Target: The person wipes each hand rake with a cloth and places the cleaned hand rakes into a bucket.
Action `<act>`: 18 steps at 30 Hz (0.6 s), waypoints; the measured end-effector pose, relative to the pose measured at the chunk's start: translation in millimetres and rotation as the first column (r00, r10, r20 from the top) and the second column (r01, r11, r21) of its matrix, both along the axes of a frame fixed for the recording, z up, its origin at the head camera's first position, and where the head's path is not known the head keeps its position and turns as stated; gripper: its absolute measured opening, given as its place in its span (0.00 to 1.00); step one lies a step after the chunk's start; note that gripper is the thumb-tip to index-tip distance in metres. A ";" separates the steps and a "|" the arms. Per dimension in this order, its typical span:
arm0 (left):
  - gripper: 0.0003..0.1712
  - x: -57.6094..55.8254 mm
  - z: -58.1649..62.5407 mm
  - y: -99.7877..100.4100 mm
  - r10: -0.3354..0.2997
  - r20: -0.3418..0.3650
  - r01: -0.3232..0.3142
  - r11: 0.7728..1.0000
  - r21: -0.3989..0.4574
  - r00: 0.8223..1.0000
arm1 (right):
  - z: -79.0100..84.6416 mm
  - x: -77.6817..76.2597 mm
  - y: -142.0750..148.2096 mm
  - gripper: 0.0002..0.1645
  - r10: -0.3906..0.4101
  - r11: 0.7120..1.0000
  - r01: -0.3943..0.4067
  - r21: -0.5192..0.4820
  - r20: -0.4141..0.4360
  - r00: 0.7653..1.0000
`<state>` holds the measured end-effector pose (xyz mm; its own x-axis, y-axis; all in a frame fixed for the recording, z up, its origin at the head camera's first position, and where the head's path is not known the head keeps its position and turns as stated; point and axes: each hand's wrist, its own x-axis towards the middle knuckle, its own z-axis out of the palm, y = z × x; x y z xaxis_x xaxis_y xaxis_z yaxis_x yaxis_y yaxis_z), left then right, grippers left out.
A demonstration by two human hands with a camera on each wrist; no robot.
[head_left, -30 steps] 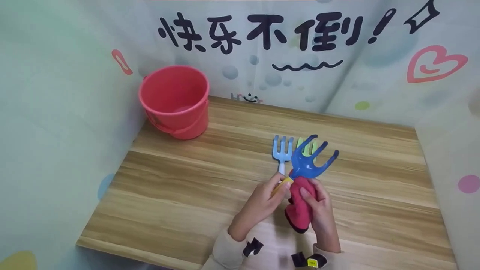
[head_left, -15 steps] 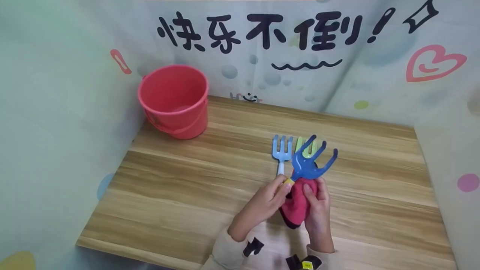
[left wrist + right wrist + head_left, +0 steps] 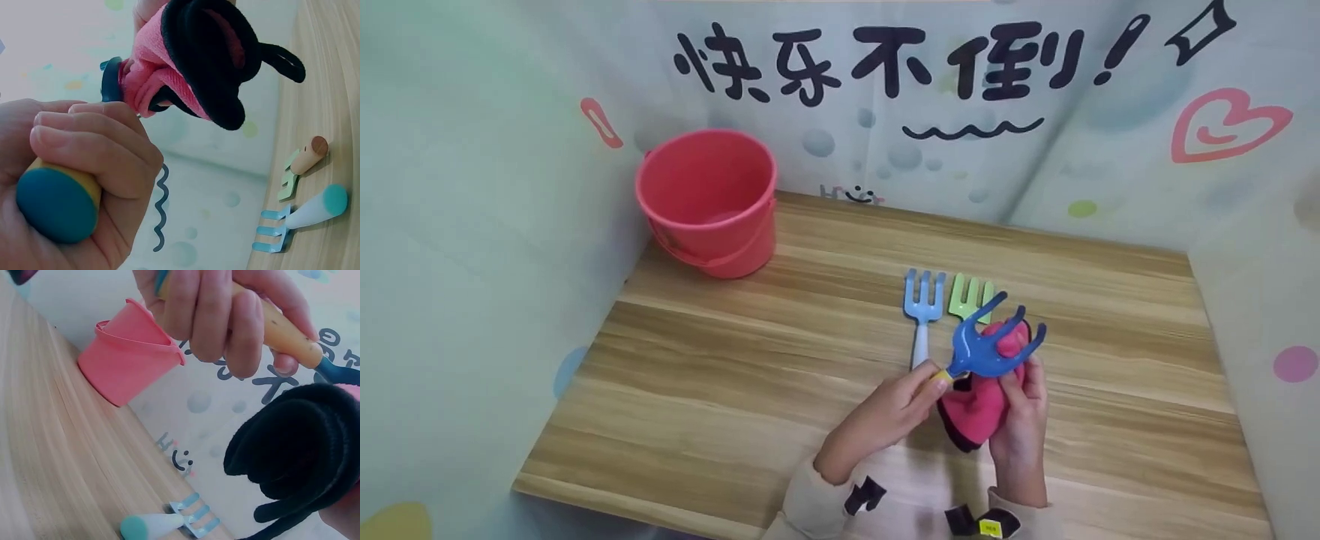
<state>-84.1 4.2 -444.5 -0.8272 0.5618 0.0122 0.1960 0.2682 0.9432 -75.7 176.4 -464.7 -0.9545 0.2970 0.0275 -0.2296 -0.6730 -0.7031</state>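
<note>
My left hand (image 3: 896, 409) grips the yellow handle of a small blue hand rake (image 3: 976, 351), whose three tines point up and right. In the left wrist view the fingers curl round the handle, its blue butt end (image 3: 56, 202) facing the camera. My right hand (image 3: 1021, 420) holds a bunched pink cloth (image 3: 979, 411) with black edging against the back of the rake head; pink shows between the tines. A black loop (image 3: 284, 62) hangs from the cloth's edge in the left wrist view. Both hands are raised over the table.
A light blue fork (image 3: 922, 309) and a green fork (image 3: 966, 297) lie side by side on the wooden table (image 3: 720, 375), just beyond the hands. A red bucket (image 3: 735, 251) stands at the back left. Printed fabric walls (image 3: 1110, 172) enclose the table.
The rake has shifted slightly right and toward me. My right hand has moved the cloth from beside the rake's neck up behind its head, uncovering more of the green fork.
</note>
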 end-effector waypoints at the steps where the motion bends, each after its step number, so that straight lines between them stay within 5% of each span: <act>1: 0.16 0.0 0.2 -0.5 -0.003 0.007 0.003 1.000 -0.005 1.000 | 0.2 0.0 0.5 0.21 -0.004 1.000 0.004 -0.002 0.007 1.000; 13: 0.16 -0.9 -2.8 -10.7 -0.055 0.048 0.058 0.996 -0.066 0.997 | -2.9 -2.1 11.5 0.20 -0.053 0.998 0.053 -0.026 0.004 0.999; 18: 0.16 -4.2 -2.3 -17.7 -0.078 0.076 0.084 0.993 -0.084 0.994 | -10.1 -2.5 17.1 0.20 -0.105 0.972 0.105 0.211 -0.012 0.994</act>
